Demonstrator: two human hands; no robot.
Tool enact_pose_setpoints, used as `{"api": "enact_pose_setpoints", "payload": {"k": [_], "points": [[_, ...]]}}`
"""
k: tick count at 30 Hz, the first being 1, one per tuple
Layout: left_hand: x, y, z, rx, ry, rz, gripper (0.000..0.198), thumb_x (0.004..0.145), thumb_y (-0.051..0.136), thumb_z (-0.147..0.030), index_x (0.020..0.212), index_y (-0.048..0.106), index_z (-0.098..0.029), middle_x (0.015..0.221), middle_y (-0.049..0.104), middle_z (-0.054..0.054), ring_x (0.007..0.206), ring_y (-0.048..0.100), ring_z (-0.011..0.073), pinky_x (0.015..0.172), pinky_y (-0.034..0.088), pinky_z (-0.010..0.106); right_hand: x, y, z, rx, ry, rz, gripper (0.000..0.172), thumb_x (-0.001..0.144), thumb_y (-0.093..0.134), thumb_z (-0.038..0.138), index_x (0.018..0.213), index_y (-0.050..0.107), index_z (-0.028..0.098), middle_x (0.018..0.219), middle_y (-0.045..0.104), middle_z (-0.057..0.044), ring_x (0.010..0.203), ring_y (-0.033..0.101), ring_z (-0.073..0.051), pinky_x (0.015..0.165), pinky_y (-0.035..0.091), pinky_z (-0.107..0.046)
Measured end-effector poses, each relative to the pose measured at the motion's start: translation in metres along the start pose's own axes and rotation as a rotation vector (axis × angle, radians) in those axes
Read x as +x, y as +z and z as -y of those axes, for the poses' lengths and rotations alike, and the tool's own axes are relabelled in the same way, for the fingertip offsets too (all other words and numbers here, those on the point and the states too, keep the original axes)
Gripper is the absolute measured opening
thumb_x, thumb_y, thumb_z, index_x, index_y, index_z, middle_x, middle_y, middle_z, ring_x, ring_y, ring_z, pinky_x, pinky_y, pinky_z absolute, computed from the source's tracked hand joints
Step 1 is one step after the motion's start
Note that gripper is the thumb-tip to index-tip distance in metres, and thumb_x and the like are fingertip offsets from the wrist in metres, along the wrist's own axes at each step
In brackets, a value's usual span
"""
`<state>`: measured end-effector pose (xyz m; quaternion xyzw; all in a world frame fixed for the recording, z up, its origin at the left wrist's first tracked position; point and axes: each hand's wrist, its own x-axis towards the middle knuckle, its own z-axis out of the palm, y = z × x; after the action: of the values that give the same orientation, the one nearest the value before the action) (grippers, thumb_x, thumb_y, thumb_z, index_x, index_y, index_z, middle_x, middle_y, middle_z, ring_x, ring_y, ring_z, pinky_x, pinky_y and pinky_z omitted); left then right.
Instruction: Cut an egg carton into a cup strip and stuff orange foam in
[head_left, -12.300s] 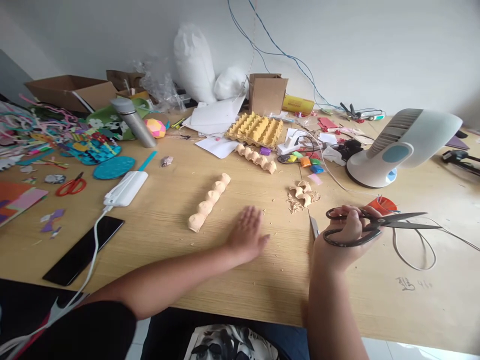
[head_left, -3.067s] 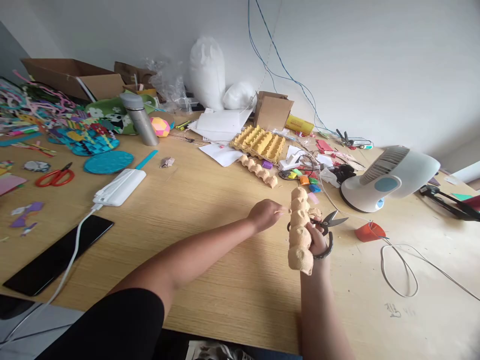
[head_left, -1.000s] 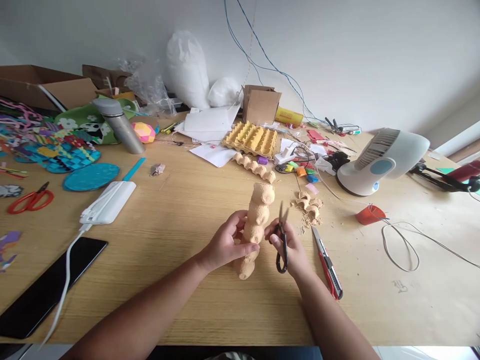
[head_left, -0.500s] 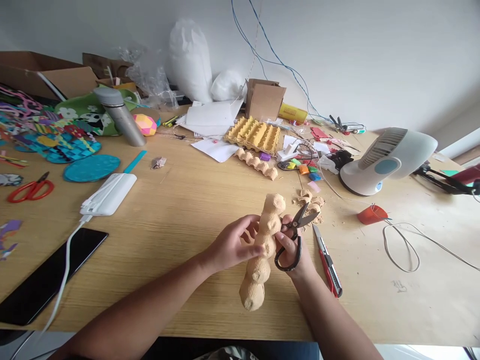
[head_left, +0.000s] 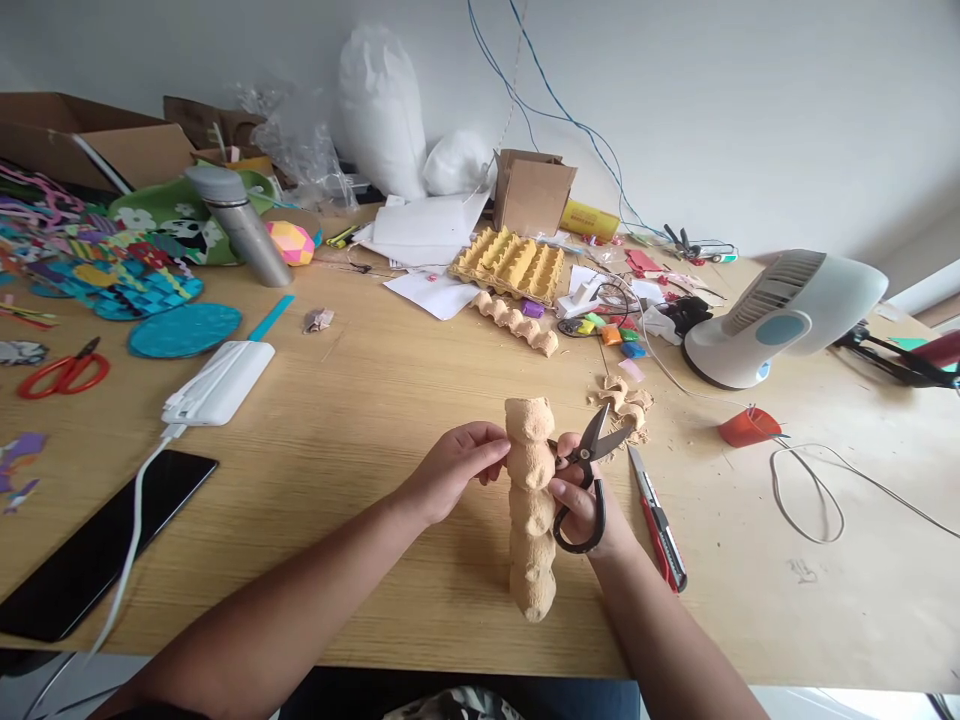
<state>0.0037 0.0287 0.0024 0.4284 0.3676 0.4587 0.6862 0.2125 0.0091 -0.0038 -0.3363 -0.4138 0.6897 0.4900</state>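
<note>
Tilted earlier, egg-carton strip now stands upright over the table, left hand pinching its upper cups, right hand gripping part-open scissors alongside; judged light, stiff, crushable, best held between cups.

No legible text, only an unreadable scribble on the table

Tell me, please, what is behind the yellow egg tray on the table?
An open brown cardboard box stands just behind the yellow egg tray, white paper sheets beside it. The box's walls hide whatever is inside.
</note>
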Motion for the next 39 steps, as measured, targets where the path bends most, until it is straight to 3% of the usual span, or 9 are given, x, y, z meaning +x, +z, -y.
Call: {"api": "enact_pose_setpoints", "payload": {"k": [4, 11, 19, 25, 32, 39], "points": [[0.0005, -0.0004, 0.0007, -0.016, -0.017, -0.02, 0.033, 0.08, 0.083, -0.047, 0.084, 0.073, -0.016, 0.068, 0.06, -0.001, 0.062, 0.046, 0.0099, 0.06, 0.036, 0.026, 0.0009, -0.0023, -0.0022, 0.039, 0.007, 0.047, 0.046, 0.078, 0.089, 0.037, 0.104, 0.052, 0.03, 0.085, 0.059, 0.003, 0.073, 0.057, -0.017, 0.068, 0.05, -0.029], [0.0019, 0.0019, 0.0008, -0.044, -0.067, -0.029, 0.029, 0.082, 0.082, -0.044, 0.081, 0.075, -0.016, 0.068, 0.062, 0.0, 0.062, 0.045, 0.0095, 0.059, 0.033, 0.025, 0.0024, 0.0008, -0.001, 0.142, -0.021, 0.013, 0.044, 0.076, 0.089, 0.032, 0.104, 0.054, 0.031, 0.089, 0.057, 0.002, 0.077, 0.057, -0.018, 0.071, 0.054, -0.03], [0.0014, -0.0003, 0.0018, 0.071, 0.01, -0.011, 0.029, 0.09, 0.072, -0.044, 0.08, 0.073, -0.017, 0.07, 0.064, 0.001, 0.061, 0.046, 0.0107, 0.059, 0.035, 0.027, 0.003, -0.0023, -0.0036, 0.129, 0.005, -0.003, 0.046, 0.073, 0.089, 0.035, 0.102, 0.054, 0.03, 0.087, 0.053, 0.002, 0.078, 0.055, -0.018, 0.068, 0.051, -0.029], [-0.0026, -0.0014, -0.0024, 0.329, 0.144, -0.026, 0.028, 0.096, 0.067, -0.04, 0.079, 0.071, -0.017, 0.071, 0.061, -0.001, 0.066, 0.049, 0.0126, 0.063, 0.038, 0.027, 0.002, -0.0059, -0.0075, 0.123, 0.015, 0.105, 0.041, 0.081, 0.087, 0.032, 0.106, 0.053, 0.031, 0.087, 0.056, 0.003, 0.078, 0.056, -0.016, 0.069, 0.048, -0.027], [-0.0028, -0.005, 0.0024, 0.677, 0.389, -0.054, 0.03, 0.105, 0.057, -0.032, 0.079, 0.063, -0.018, 0.074, 0.058, 0.0, 0.072, 0.051, 0.0142, 0.068, 0.04, 0.028, 0.0023, -0.0039, -0.007, 0.036, 0.036, 0.066, 0.045, 0.076, 0.088, 0.039, 0.103, 0.053, 0.03, 0.084, 0.053, 0.002, 0.073, 0.053, -0.018, 0.065, 0.047, -0.029], [-0.0018, -0.0051, 0.0, 0.919, 0.626, -0.096, 0.022, 0.106, 0.051, -0.019, 0.085, 0.058, -0.021, 0.08, 0.061, 0.001, 0.074, 0.055, 0.0154, 0.068, 0.042, 0.029, 0.0045, -0.0034, -0.006, 0.182, 0.03, 0.033, 0.047, 0.072, 0.09, 0.027, 0.103, 0.055, 0.03, 0.085, 0.052, 0.004, 0.076, 0.055, -0.015, 0.066, 0.049, -0.025]]}}
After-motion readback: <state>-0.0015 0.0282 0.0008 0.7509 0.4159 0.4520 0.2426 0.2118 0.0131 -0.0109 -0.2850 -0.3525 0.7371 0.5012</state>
